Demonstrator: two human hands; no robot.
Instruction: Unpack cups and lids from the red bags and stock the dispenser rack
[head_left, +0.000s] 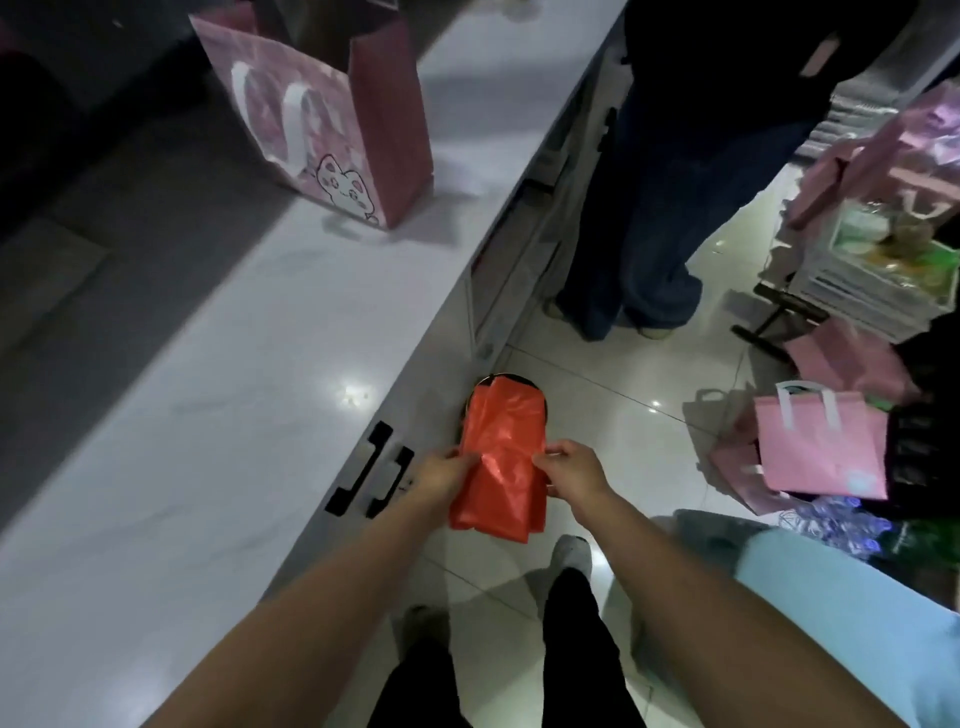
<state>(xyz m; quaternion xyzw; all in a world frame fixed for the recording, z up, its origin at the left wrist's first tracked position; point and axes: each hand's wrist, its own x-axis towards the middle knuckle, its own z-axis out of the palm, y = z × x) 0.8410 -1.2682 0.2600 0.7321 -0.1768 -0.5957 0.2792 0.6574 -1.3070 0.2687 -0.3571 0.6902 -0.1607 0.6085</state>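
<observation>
- The left hand (448, 470) is pinching the left edge of a flattened red bag (498, 467) at lower centre of the frame; the right hand (569, 467) is pinching its right edge, fingers curled on the plastic
- The bag is hanging between both hands above a round dark bin (540, 402) on the tiled floor (623, 395), its top end overlapping the bin's opening
- A white counter (208, 415) is running along the left; a pink paper bag (332, 119) with a cartoon cat is standing on it at upper left
- Another person's legs (649, 234) are standing at upper centre; pink bags (821, 452) are lying at right
</observation>
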